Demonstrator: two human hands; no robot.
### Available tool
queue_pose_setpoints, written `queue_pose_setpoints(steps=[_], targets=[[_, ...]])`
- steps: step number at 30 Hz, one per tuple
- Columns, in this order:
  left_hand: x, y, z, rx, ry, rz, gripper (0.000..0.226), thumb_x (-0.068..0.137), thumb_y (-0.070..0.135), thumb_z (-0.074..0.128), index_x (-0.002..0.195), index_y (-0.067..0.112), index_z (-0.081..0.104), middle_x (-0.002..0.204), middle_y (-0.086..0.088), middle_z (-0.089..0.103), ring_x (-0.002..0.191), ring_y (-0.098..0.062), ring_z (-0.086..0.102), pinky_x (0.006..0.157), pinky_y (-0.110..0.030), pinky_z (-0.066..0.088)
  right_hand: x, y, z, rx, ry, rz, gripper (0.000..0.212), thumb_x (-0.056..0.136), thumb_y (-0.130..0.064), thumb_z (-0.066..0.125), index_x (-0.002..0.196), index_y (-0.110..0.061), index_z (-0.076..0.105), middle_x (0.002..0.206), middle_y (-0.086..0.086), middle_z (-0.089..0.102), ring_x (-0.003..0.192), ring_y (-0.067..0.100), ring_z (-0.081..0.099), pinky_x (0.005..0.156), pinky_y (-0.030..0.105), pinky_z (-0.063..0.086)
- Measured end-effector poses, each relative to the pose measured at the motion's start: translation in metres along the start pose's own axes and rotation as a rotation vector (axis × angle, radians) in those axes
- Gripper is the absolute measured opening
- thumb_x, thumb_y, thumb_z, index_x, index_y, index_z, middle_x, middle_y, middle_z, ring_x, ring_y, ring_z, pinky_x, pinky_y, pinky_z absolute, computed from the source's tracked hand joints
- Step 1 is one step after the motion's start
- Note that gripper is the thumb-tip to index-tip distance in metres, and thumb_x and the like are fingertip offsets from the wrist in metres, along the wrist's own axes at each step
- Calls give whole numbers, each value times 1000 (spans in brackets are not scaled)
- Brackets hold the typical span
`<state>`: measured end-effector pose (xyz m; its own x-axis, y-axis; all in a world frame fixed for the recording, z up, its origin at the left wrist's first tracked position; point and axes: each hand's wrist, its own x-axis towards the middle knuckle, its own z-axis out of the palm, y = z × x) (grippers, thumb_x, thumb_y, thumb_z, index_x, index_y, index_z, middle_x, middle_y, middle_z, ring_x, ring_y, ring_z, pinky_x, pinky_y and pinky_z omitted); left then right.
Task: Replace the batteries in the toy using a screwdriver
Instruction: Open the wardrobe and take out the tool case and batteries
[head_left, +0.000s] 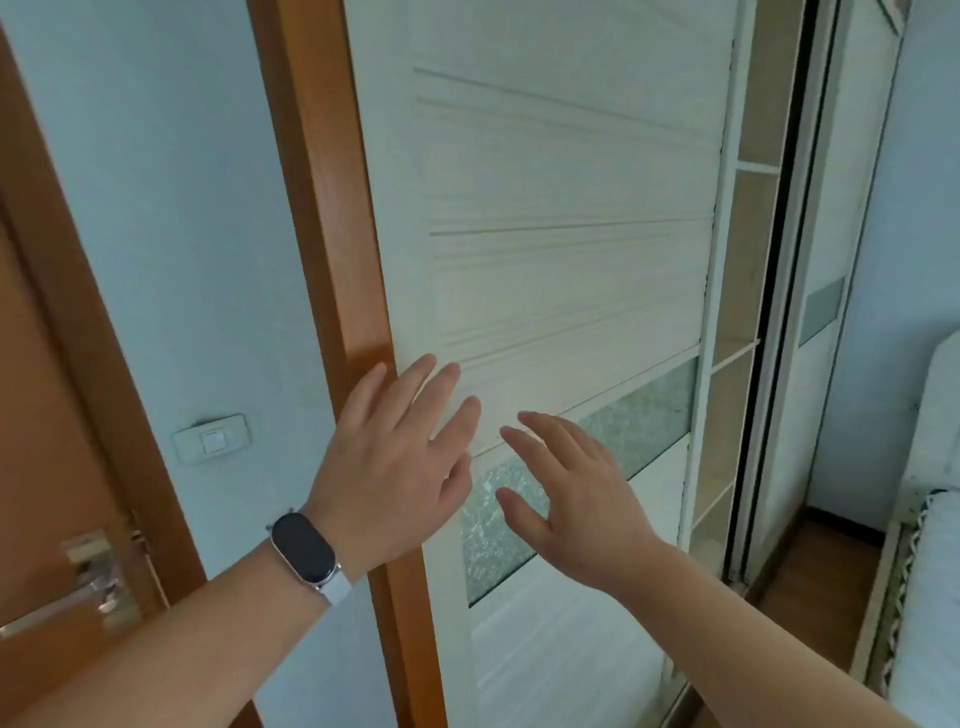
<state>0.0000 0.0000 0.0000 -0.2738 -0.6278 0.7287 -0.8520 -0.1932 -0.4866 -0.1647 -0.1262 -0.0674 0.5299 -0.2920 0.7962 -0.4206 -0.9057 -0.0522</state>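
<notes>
No toy, batteries or screwdriver in view. Both hands are empty with fingers spread. The left hand (395, 467), wearing a wristband (304, 551), and the right hand (571, 493) are side by side, at or just off a white sliding door (561, 182). This looks like the fetching step. The door blocks the way, so sliding it aside probably comes next. Shelves (737, 364) lie right of the hands, a light switch (213, 440) left.

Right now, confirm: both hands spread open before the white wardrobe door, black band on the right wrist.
Wrong wrist: head view shows the black band on the left wrist. The left hand and right hand are open before the white wardrobe door.
</notes>
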Motion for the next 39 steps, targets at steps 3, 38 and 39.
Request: queue_pose_setpoints(steps=[3,38,39], targets=[[15,-9,10,67,21,-4,38,91,32,54,121,12,69,137,-18,61,132,-36,53,109,-59,32,19,3,13,42,54,-10,52,94,-46,52,135,-14,57,142,9,54,131,30,49,104,44,44],[21,-18,35,305,-66,-61,39,99,31,42,125,9,61,148,-18,50,141,-35,44,114,-59,15,87,27,143,141,557,-94,61,99,-54,22,143,-14,39,150,17,33,138,37,37,110,62,29],[21,-16,36,314,-76,-63,40,99,31,42,126,9,61,149,-18,50,141,-35,43,113,-60,15,88,31,145,134,569,-107,61,99,-53,23,144,-16,38,151,17,32,139,37,35,112,61,27]])
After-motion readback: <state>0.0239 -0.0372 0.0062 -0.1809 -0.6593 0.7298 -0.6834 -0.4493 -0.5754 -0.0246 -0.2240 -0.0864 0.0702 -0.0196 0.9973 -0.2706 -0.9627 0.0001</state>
